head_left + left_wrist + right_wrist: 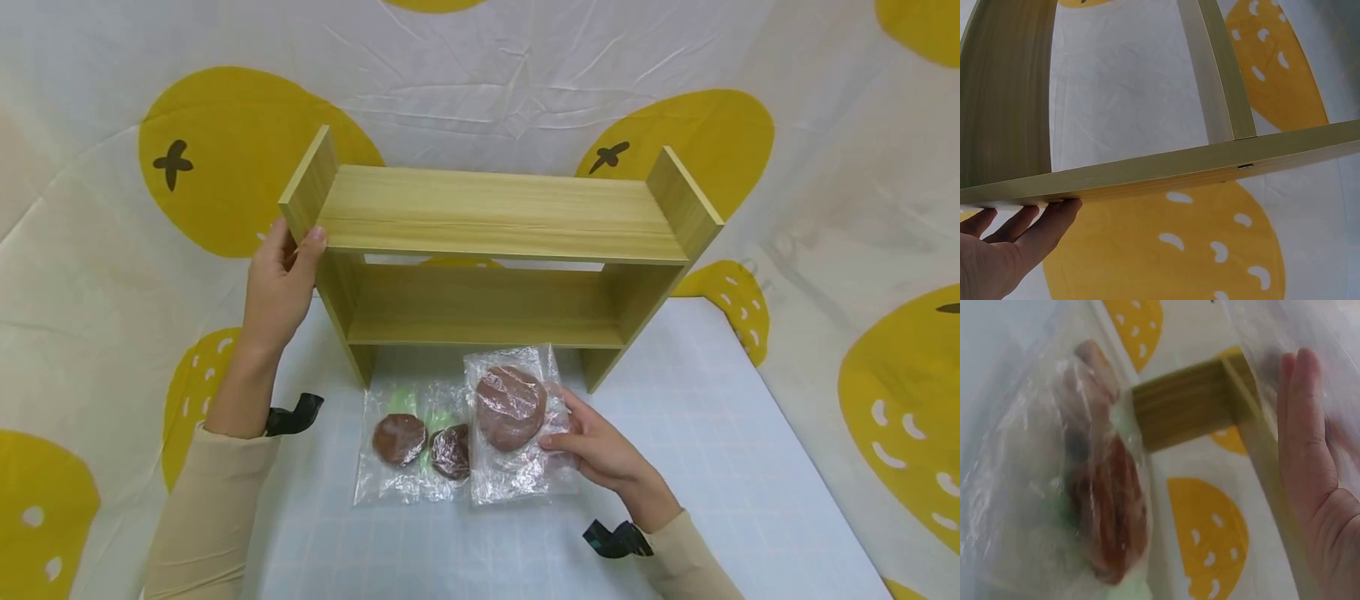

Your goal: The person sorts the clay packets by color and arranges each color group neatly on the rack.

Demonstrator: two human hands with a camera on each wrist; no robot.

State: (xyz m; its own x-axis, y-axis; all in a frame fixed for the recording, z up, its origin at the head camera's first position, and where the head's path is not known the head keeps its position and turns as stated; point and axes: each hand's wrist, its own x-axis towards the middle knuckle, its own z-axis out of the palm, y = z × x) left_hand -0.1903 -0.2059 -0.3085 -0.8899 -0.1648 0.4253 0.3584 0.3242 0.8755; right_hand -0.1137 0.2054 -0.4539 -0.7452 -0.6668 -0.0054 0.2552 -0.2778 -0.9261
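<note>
A small two-tier wooden shelf (495, 208) stands at the back of the table. My left hand (279, 287) grips its left side panel, thumb on the front edge; in the left wrist view its fingers (1047, 231) lie along the panel's outer face. My right hand (603, 446) pinches the right side of a clear plastic bag (498, 479) holding a flat, round brown piece (512, 408). To its left are more clear plastic bags (375, 483) with a round brown piece (400, 439) and a darker one (452, 452), partly hidden by the held bag. Some green shows behind them.
A pale blue checked cloth covers the table (420, 550). Behind and at both sides hangs a white cloth (465, 108) with large yellow shapes. Dark straps (294, 415) show at both wrists.
</note>
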